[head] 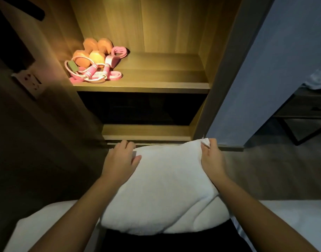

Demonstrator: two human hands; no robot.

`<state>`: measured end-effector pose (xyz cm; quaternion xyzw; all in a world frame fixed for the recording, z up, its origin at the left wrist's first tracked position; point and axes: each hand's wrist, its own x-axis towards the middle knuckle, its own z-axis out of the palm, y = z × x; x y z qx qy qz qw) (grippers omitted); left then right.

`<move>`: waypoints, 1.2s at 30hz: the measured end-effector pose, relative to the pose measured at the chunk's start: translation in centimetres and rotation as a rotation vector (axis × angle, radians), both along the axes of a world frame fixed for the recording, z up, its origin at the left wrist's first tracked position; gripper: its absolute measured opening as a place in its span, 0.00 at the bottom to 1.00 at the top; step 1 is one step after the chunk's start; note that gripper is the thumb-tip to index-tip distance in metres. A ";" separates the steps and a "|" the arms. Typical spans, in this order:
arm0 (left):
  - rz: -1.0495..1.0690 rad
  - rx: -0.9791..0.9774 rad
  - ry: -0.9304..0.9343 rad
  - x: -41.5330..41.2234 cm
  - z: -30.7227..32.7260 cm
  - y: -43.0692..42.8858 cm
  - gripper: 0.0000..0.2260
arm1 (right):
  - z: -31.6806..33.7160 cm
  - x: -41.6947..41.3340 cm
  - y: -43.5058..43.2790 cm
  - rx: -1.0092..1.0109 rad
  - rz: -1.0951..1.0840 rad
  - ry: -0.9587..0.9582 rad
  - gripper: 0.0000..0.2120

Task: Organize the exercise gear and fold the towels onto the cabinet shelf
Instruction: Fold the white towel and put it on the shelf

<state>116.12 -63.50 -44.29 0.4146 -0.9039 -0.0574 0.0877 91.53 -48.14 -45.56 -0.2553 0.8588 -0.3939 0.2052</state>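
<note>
towel (165, 188): white, spans between both grips
left grip (121, 158): holding its far-left corner
right grip (211, 157): pinching its far-right corner

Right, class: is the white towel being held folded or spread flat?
Folded, at least partly: the white towel shows doubled layers at its near edge. The left hand and right hand hold its far corners.

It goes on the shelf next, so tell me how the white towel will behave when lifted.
Probably floppy: the white towel sags and bulges between the left hand and the right hand, which pinches a corner. Its thick, fuzzy look suggests it is light for its bulk and not slippery. Lifted by one corner alone, its folds would likely fall open.
</note>
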 end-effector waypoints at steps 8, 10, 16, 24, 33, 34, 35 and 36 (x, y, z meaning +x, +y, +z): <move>-0.029 -0.102 0.147 1.5 2.8 3.7 0.16 | -1.5 -0.5 -0.2 0.005 -0.015 -0.064 0.15; -0.081 -0.071 0.230 2.1 2.9 4.8 0.15 | -1.5 -0.6 -0.3 -0.001 -0.023 -0.077 0.17; -0.248 0.000 0.257 4.5 2.6 6.7 0.05 | -1.6 -0.8 -0.2 -0.016 0.009 -0.085 0.18; 0.028 0.193 -0.051 2.3 5.1 4.2 0.01 | -1.4 -0.2 0.1 -0.097 -0.019 -0.060 0.16; -0.315 0.390 -0.665 -2.0 6.4 -1.9 0.10 | -1.4 -0.3 0.4 -0.145 -0.026 -0.059 0.12; -0.340 0.423 -0.696 -2.3 6.6 -2.7 0.11 | -1.4 -0.3 0.3 -0.141 -0.022 -0.053 0.13; -0.361 0.477 -0.731 -2.7 6.9 -3.4 0.12 | -1.5 -0.3 0.3 -0.133 -0.021 -0.049 0.13; -0.379 0.551 -0.773 -3.1 7.1 -4.0 0.13 | -1.5 -0.4 0.3 -0.124 -0.023 -0.049 0.13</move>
